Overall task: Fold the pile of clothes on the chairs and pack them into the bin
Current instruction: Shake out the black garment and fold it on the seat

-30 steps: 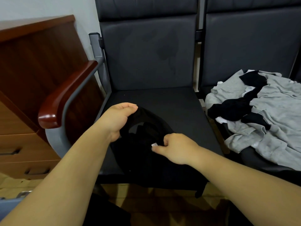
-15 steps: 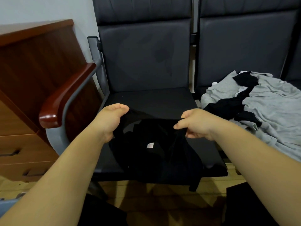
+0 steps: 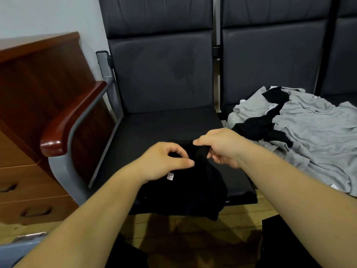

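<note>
- Since half a second ago the left hand [image 3: 164,163] has moved right, from the left edge of the black shirt [image 3: 183,194] to the middle. It now sits just beside the right hand [image 3: 222,147], and the shirt is bunched narrower between them.
- At the far left stands a wooden drawer unit [image 3: 38,93] with two handles showing low down.
- Just right of it is a glossy reddish armrest [image 3: 73,120] on a grey metal frame, belonging to the left chair [image 3: 164,74].
- The left hand hovers over the shirt with fingers curled and thumb stretched to the right. It is blurred, so I cannot tell whether it pinches cloth.
- The black shirt lies on the near part of the left chair's seat, with its near edge hanging over the front. A small white label [image 3: 170,176] shows just below the left hand.
- The right hand grasps a raised fold of the shirt between thumb and curled fingers.
- On the right chair [image 3: 270,64] lies the pile of clothes [image 3: 309,132], grey pieces with black ones mixed in, still unfolded and apart from the shirt.
</note>
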Demonstrator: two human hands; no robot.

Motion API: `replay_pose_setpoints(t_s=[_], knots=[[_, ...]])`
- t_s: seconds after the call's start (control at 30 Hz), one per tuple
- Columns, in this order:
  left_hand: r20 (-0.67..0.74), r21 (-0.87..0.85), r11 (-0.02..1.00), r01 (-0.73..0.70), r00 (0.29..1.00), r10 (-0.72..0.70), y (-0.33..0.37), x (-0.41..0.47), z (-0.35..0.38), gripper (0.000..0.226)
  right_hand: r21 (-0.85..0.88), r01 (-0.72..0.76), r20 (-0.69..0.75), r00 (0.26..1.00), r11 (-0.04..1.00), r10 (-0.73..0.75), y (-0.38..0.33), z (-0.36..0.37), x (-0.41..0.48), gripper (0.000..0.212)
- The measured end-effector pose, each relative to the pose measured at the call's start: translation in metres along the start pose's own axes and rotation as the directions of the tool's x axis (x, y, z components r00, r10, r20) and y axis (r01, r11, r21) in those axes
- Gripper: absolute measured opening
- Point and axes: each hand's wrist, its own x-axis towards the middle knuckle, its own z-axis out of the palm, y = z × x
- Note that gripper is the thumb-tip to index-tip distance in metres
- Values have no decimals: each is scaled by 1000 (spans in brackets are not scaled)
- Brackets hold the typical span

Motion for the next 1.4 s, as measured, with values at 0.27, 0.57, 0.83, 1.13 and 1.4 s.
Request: replay_pose_setpoints(t_s=[0.27, 0.57, 0.83, 1.13, 1.4], knots=[[101, -165, 977, 134, 988, -119, 10, 3, 10, 18, -329, 176, -157, 959, 928, -238, 4, -10, 0, 30], [-36, -627, 764, 154, 974, -225, 6, 3, -15, 21, -308, 272, 340, 926, 912, -161, 9, 1, -27, 11], [-62, -554, 826, 103, 984, -164, 12, 4, -16, 26, -50, 227, 280, 938, 973, -204, 26, 27, -13, 39], [-248, -549, 831, 85, 934, -259, 13, -7, -47, 16, 185, 265, 200, 933, 946, -301, 9, 17, -10, 32], [-284, -642, 765, 50, 911, -298, 57, -20, -101, 37, 454, 242, 89, 946, 858, -313, -70, -14, -21, 20]])
